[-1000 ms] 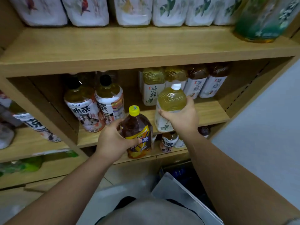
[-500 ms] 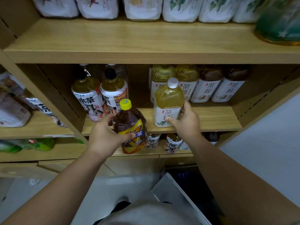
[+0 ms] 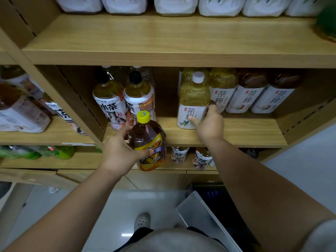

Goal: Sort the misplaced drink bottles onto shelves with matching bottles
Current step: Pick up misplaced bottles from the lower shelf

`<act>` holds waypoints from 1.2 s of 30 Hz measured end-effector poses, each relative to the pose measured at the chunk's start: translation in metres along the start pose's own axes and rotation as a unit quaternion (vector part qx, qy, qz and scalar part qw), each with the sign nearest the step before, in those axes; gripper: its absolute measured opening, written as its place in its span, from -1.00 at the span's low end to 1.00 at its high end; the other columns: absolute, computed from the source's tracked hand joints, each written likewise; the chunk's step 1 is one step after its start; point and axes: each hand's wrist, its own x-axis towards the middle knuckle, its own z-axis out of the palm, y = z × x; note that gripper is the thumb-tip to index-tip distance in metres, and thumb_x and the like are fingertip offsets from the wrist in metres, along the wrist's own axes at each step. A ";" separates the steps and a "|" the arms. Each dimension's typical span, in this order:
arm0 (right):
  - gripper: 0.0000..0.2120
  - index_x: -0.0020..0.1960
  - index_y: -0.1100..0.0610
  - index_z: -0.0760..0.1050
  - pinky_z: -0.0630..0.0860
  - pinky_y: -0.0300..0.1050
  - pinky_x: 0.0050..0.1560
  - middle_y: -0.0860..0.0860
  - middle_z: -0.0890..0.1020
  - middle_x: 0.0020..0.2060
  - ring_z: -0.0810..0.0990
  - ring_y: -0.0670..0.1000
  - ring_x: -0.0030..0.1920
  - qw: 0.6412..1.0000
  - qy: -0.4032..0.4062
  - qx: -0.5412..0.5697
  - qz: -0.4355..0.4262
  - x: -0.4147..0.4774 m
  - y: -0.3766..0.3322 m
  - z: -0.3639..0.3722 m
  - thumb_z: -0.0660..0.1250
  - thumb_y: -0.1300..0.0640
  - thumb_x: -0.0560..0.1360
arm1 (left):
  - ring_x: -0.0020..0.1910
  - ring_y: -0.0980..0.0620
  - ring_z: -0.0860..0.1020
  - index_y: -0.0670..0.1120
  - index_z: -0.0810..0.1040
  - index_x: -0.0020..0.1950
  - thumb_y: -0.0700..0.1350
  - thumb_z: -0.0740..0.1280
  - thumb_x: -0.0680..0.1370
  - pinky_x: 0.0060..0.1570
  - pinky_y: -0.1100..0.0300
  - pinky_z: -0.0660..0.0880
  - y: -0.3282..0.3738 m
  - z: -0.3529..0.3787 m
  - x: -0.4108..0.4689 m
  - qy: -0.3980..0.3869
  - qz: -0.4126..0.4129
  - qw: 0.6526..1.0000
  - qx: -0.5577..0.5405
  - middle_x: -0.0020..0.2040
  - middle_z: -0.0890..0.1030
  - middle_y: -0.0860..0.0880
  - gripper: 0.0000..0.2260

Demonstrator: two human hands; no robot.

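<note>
gripping the dark yellow-capped bottle (image 3: pixel 147 138), left hand (image 3: pixel 118 151) half-hides its label; right hand (image 3: pixel 209 126) touches the pale bottle (image 3: pixel 193 99), grip unclear.

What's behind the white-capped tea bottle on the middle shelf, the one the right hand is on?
Behind the white-capped bottle, which the right hand grips, stands another pale tea bottle. Only part of its ribbed shoulder shows. Its cap and label are covered.
</note>
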 end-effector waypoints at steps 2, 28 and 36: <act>-0.35 0.41 0.12 0.36 0.51 0.02 0.32 0.10 0.57 0.32 0.54 0.14 0.34 1.000 0.004 0.013 -0.008 -0.005 0.003 0.000 0.58 0.04 0.44 | 0.02 0.33 0.61 0.05 0.59 0.28 -0.12 0.73 0.21 -0.02 0.12 0.64 -0.002 -0.002 -0.006 0.003 -0.015 1.000 -0.015 0.06 0.66 0.19 -0.33; -0.49 0.41 -0.07 0.47 0.55 0.04 0.28 -0.02 0.53 0.31 0.53 0.00 0.28 0.977 -0.171 0.048 0.117 -0.153 0.113 0.111 0.51 -0.03 0.51 | 0.08 0.09 0.58 0.05 0.57 0.23 -0.14 0.72 0.19 0.09 -0.13 0.61 -0.159 0.034 -0.046 -0.055 -0.099 0.993 -0.030 0.08 0.66 0.08 -0.34; -0.28 0.55 0.07 0.30 0.38 -0.12 0.30 -0.03 0.49 0.35 0.44 0.03 0.42 0.992 -0.045 0.070 0.095 -0.109 0.168 0.161 0.51 -0.09 0.51 | 0.08 0.14 0.60 0.03 0.58 0.22 -0.23 0.71 0.20 0.13 -0.11 0.61 -0.195 0.094 -0.003 -0.061 -0.050 0.996 -0.052 0.08 0.65 0.10 -0.36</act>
